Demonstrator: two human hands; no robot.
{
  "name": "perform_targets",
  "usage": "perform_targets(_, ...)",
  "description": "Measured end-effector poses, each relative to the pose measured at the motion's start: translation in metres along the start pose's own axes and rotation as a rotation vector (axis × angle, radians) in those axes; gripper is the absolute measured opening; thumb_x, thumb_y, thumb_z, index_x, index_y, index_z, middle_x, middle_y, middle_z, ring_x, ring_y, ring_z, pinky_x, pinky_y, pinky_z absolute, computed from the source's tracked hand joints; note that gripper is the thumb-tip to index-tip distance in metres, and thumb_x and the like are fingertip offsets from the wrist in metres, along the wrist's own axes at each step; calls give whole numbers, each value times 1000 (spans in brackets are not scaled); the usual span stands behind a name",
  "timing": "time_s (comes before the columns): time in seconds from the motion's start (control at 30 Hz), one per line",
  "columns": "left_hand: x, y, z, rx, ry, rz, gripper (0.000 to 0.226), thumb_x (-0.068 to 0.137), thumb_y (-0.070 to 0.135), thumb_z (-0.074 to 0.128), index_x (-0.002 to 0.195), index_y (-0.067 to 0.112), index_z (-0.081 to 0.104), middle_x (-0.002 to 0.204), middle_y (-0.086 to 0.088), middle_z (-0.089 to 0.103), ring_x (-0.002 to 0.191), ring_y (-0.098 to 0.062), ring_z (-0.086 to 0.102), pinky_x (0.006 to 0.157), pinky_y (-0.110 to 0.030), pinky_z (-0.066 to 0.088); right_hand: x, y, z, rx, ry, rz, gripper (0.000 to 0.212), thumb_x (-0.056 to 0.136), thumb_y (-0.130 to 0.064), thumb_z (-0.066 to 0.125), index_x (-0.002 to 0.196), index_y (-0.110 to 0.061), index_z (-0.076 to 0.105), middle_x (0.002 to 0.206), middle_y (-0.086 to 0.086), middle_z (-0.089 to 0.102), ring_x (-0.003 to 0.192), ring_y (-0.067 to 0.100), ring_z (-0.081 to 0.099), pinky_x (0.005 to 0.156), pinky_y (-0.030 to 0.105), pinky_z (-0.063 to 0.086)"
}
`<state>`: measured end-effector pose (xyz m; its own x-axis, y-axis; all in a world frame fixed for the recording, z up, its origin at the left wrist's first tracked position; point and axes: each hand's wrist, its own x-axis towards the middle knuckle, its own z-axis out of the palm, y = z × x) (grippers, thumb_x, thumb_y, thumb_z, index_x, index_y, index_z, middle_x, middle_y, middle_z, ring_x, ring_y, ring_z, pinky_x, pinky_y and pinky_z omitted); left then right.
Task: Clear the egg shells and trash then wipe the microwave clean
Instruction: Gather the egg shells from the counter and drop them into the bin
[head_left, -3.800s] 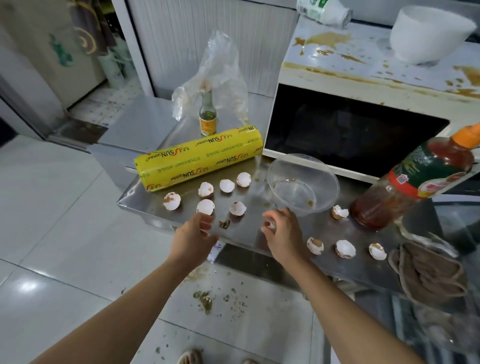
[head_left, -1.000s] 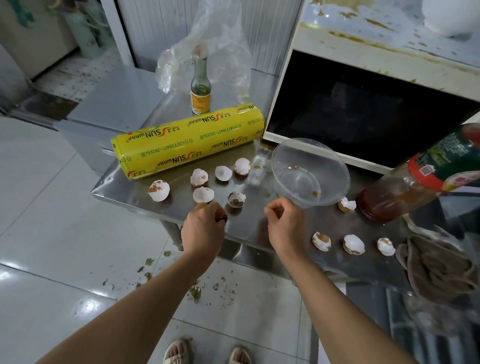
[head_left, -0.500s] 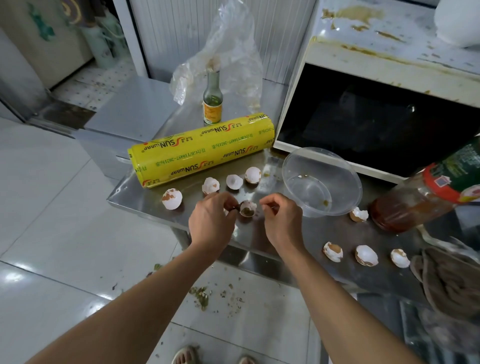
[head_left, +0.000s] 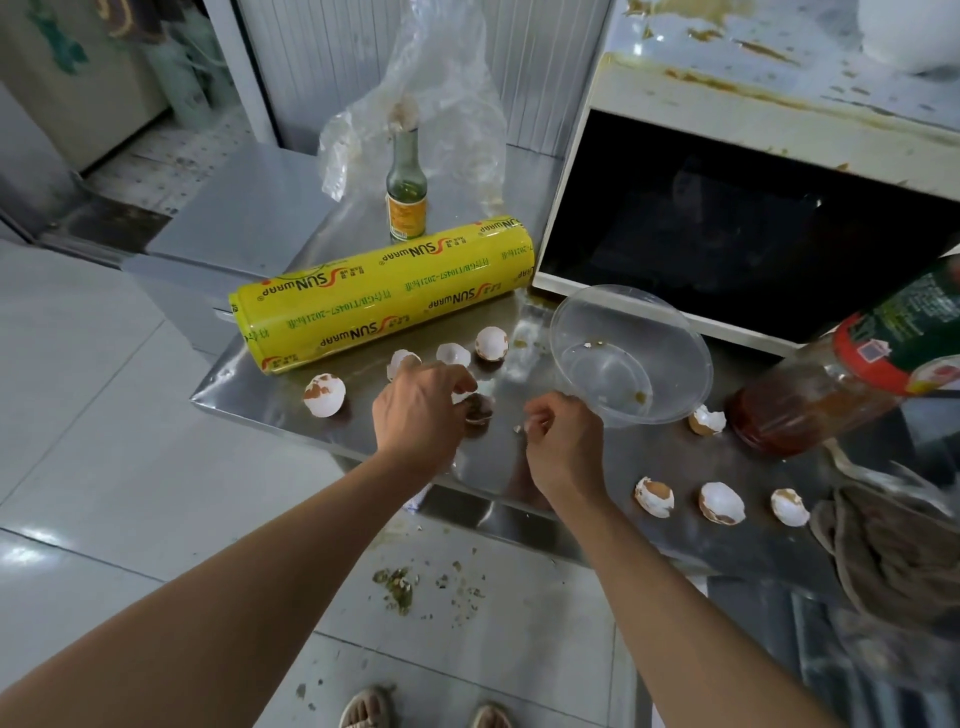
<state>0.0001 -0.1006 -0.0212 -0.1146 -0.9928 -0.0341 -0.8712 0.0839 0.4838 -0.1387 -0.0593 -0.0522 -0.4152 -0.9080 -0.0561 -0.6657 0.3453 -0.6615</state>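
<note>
Several broken egg shells lie on the steel table (head_left: 270, 400): one at the left (head_left: 324, 396), three near the wrap roll (head_left: 491, 343), and three along the front right (head_left: 721, 502). My left hand (head_left: 418, 413) curls its fingers over a brown-stained shell (head_left: 479, 409) in the middle. My right hand (head_left: 563, 441), beside it, pinches a small white shell fragment (head_left: 518, 428) at its fingertips. A clear plastic bowl (head_left: 631, 312) stands just right of my right hand. Behind the bowl stands the white microwave (head_left: 618, 88), its top stained brown.
A yellow cling-wrap roll (head_left: 384, 296) lies at the back left, with a small glass bottle (head_left: 406, 197) and a plastic bag (head_left: 447, 88) behind it. A tilted sauce bottle (head_left: 841, 379) stands at the right, above a brown cloth (head_left: 893, 551). Crumbs litter the floor (head_left: 400, 587).
Both hands have moved up from the table's front edge to the stained shell in the middle. My left hand now covers it, and the white shell to its left is hidden.
</note>
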Motion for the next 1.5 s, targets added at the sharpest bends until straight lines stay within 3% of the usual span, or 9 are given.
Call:
perform_targets(0.13,-5,-9,-10,-18,39,-1,25,85,21,66,108,30,65,108,11,65,111,-12,48,72,-27,41,2,2,8,-85,-23,-11,5,84,-9,65,82,-13,68,89,4,65,79,17,61,76,31,54)
perform_targets(0.27,-9,-20,-17,-33,41,-25,26,84,21,66,108,30,63,106,13,65,112,-12,47,72,-27,41,4,0,11,-128,-33,-21,10,85,-8,63,76,-12,64,86,5,62,76,17,58,70,30,52)
perform_targets(0.53,-19,-35,-22,-93,61,-46,29,80,15,66,107,26,63,109,10,65,109,-13,47,69,-27,37,5,-25,8,15,11,-122,6,85,-9,61,80,-10,62,88,4,60,82,20,56,76,34,48)
perform_targets(0.7,-20,-46,-24,-104,61,-55,33,80,15,67,111,25,62,112,8,64,109,-15,48,75,-27,39,9,-31,17,-35,-98,-91,11,88,-6,57,84,-11,66,99,8,59,91,21,55,83,30,44)
perform_targets(0.87,-21,-53,-27,-139,50,-69,35,79,18,69,112,25,62,111,8,63,103,-13,45,70,-27,34,5,-28,15,29,4,-112,13,80,-6,68,76,-16,60,84,2,59,74,16,53,78,36,48)
perform_targets(0.97,-23,-55,-29,-145,55,-71,34,81,23,69,114,26,61,112,8,63,103,-13,45,70,-27,35,5,-32,13,82,-13,-65,20,78,-17,71,91,-17,56,94,0,59,87,17,56,85,36,47)
perform_targets(1.17,-19,-53,-23,-165,-60,-89,54,74,32,75,123,25,53,123,2,56,109,-17,49,80,-33,46,4,-29,16,-59,-275,-75,71,71,-21,77,133,-18,43,132,2,47,121,20,45,102,29,35)
perform_targets(1.3,-15,-45,-9,-114,-58,-113,67,69,39,79,127,24,49,124,0,52,108,-17,52,79,-31,49,6,-27,23,-128,-233,-138,68,72,-21,77,132,-16,47,129,5,50,119,23,45,92,24,32)
perform_targets(1.5,-11,-40,2,-80,9,-138,55,72,35,78,119,25,51,116,3,54,99,-17,56,67,-28,45,5,-24,31,-87,-125,-175,52,73,-17,78,121,-11,60,120,8,57,112,25,52,89,21,33)
